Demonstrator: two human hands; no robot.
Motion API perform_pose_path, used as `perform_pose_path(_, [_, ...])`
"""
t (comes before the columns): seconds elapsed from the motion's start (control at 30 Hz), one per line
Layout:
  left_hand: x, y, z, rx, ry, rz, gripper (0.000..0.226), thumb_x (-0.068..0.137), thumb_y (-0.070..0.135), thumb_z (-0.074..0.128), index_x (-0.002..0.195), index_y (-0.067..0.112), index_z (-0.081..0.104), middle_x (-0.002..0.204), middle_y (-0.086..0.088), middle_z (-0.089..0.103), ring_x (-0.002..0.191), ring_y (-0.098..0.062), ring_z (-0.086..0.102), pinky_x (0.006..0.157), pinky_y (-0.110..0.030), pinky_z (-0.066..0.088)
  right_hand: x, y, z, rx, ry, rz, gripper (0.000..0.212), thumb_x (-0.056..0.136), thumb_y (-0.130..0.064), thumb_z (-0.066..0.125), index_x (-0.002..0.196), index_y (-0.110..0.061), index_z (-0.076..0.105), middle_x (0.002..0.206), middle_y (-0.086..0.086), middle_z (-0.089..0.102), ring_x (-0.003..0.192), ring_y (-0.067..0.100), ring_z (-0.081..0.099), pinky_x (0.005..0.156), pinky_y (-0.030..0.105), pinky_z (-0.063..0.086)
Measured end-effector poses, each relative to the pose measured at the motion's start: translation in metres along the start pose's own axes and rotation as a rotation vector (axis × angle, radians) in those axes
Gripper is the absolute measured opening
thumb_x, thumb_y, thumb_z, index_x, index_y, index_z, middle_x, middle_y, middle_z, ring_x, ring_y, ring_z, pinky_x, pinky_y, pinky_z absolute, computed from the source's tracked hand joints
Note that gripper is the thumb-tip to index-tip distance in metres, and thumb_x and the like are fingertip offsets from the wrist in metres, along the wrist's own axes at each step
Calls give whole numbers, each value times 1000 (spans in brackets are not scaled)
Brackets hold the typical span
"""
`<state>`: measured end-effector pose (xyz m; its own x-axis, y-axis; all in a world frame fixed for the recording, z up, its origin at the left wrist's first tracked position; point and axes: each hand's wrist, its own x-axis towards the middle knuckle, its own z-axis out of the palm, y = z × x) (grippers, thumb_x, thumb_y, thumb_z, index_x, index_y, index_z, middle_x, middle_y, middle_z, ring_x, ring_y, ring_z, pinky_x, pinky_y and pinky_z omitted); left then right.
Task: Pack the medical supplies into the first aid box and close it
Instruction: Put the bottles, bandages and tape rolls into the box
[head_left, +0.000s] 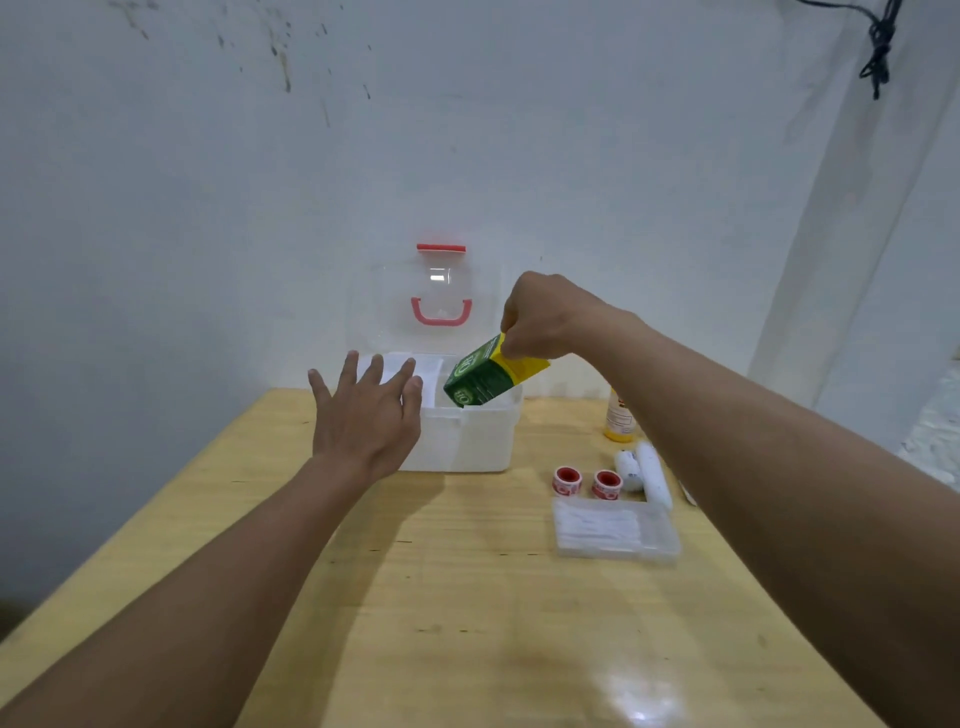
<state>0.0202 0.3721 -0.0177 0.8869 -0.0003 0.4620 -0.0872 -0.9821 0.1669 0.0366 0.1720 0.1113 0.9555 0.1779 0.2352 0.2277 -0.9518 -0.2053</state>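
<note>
A white first aid box (467, 441) stands open at the table's far side, its clear lid (441, 291) with pink handle upright against the wall. My right hand (545, 317) grips a green and yellow carton (488, 374) by its yellow end, tilted with its green end dipping into the box's right side. My left hand (363, 410) hovers open, fingers spread, at the box's left front corner. To the right on the table lie two red tape rolls (587, 482), white bandage rolls (644, 470), a yellow bottle (620, 418) and a clear case of cotton swabs (615, 530).
The wooden table (467, 597) butts against a white wall. Its left edge runs diagonally at the lower left. A black cable (878, 47) hangs at the top right.
</note>
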Motion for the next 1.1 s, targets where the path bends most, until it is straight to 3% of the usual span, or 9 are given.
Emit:
perform_pose_path(0.17, [2,0,2,3,14,9,55,100,46,9,150,35,31,157,-6,32,150,-30,10,114,-65,1,17,-12,27,33,-74,-17,34,71,-16,64,105,-12,70,94,5,69,81,19,65,69,33,58])
perform_pose_path(0.33, [2,-2,6,-1,38,15,54,101,45,12,149,36,34,156,-5,35,149,-30,12,114,-64,2,27,-12,56,82,-102,-16,36,74,-14,66,109,-6,73,102,11,73,91,26,70,81,44,61])
perform_pose_path(0.5, [4,-1,8,2,55,12,54,100,44,13,148,37,36,156,-4,36,149,-30,15,115,-63,4,34,-9,75,37,-129,-45,30,79,-18,71,108,-9,73,102,7,72,88,23,65,81,39,60])
perform_pose_path(0.63, [3,-1,7,-20,68,15,57,98,47,11,147,37,39,155,-3,39,148,-28,18,115,-63,4,35,-8,81,-9,-143,-63,31,84,-17,68,114,-9,71,105,8,70,88,23,63,82,40,59])
perform_pose_path(0.8, [2,-1,5,-52,80,13,54,99,45,14,146,36,42,154,-2,40,148,-27,19,116,-61,4,34,-12,84,10,-178,-39,34,87,-12,57,120,-8,64,116,9,66,103,27,63,91,40,55])
perform_pose_path(0.83, [2,-1,5,-53,80,11,53,100,45,15,146,36,42,153,-2,40,148,-27,19,116,-61,4,33,-13,84,11,-193,-31,31,88,-11,54,117,-7,65,115,9,66,101,27,63,90,39,55])
perform_pose_path(0.9, [2,-1,6,-53,74,11,52,100,44,16,145,36,42,153,-2,41,148,-26,19,116,-61,4,32,-15,84,1,-221,-5,15,89,-10,48,92,-5,62,97,9,65,82,23,61,73,32,54])
perform_pose_path(0.97, [2,-1,6,-53,69,12,53,100,44,16,145,37,42,153,-2,41,147,-26,20,116,-61,5,32,-18,83,1,-234,29,19,91,-9,46,72,-9,50,79,7,56,65,18,50,57,27,42])
perform_pose_path(1.1, [2,-1,5,-45,70,17,54,99,45,14,146,37,41,153,0,42,147,-26,21,116,-61,5,36,-23,80,108,-263,78,26,96,-12,41,71,-12,48,79,8,54,67,18,50,62,28,42])
